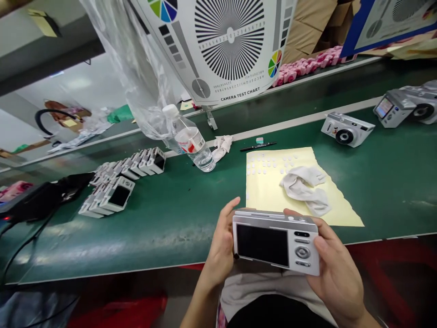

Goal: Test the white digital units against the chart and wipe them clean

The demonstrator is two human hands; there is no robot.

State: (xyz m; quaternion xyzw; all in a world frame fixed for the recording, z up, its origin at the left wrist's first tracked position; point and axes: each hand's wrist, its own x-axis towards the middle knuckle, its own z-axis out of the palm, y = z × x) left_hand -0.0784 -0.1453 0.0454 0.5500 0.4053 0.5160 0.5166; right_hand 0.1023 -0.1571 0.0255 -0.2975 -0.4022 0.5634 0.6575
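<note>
We hold a silver camera in our left hand and right hand, each grip pressed on its ends.

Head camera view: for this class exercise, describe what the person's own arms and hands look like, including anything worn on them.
The left hand and the right hand are bare, with no gloves, rings, watch or bracelet showing. The forearms are bare too, with no sleeve in view. No cables or markings show on them.
</note>
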